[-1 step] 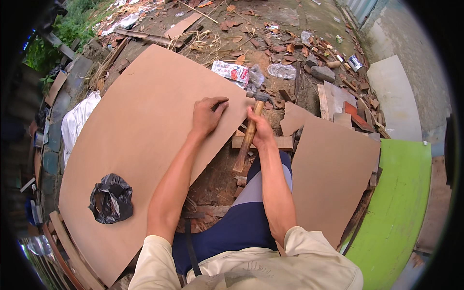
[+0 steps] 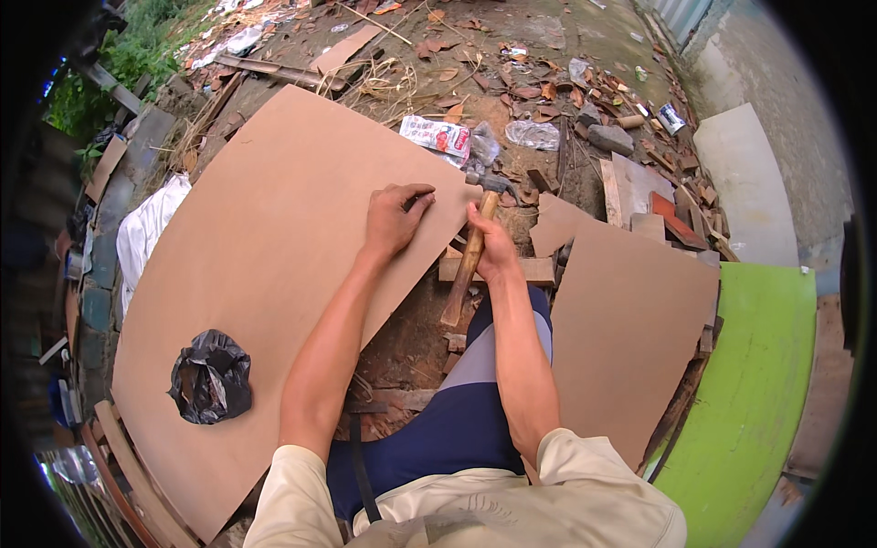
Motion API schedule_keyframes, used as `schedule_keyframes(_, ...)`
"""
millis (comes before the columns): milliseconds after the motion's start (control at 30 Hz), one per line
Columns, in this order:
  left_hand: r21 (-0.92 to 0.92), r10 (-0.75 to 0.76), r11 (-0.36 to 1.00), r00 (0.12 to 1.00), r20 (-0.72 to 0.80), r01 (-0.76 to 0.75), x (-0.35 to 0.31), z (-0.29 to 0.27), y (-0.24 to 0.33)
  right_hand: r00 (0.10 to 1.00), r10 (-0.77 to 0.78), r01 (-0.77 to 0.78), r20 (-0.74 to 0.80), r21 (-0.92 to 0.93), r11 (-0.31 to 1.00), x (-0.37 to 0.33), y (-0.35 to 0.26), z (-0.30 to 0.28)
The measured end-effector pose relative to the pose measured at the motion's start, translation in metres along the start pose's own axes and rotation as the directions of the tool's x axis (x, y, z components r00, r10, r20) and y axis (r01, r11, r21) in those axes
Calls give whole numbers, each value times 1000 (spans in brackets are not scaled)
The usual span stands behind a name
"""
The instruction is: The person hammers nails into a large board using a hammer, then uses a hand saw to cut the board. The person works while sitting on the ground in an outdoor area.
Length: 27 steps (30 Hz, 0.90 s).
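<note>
My right hand [image 2: 496,245] is wrapped round the wooden handle of a claw hammer [image 2: 469,265]. The hammer's dark metal head is up at the right corner of a large brown board [image 2: 265,247], its claw toward the right. Over the board, near that corner, my left hand [image 2: 395,217] is curled, thumb and forefinger drawn together. Whatever lies between those fingertips is too small to make out. A crumpled black plastic bag [image 2: 212,376] sits open on the board's lower left, with small dark contents I cannot identify.
A second brown board [image 2: 630,320] lies to my right, beside a bright green panel [image 2: 749,393]. Wood offcuts [image 2: 676,219], a grey stone [image 2: 610,139], a printed plastic packet [image 2: 435,137] and dry leaves litter the ground beyond. White cloth [image 2: 151,228] hangs at the left.
</note>
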<state>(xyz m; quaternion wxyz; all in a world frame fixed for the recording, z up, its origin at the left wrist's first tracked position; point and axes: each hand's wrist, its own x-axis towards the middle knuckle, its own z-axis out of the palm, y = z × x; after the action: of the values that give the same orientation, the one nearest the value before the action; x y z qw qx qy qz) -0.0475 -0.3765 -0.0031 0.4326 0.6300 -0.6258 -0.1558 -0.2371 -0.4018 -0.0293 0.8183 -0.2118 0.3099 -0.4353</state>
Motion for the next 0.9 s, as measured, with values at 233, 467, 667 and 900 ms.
schedule_keyframes(233, 96, 26, 995, 999, -42, -21, 5, 4, -3, 999, -39, 39, -6, -21, 999, 0, -3, 6)
schedule_keyframes(467, 125, -1, 992, 998, -69, 9, 3, 4, 0, 998, -53, 51, -32, -56, 997, 2, -8, 8)
schedule_keyframes(667, 101, 4, 995, 996, -85, 5, 3, 2, -4, 914, -224, 226, -339, -35, 973, -1, -14, -3)
schedule_keyframes(900, 32, -24, 999, 995, -99, 27, 2, 3, -3, 909, -200, 165, -366, -126, 978, -11, -24, -34)
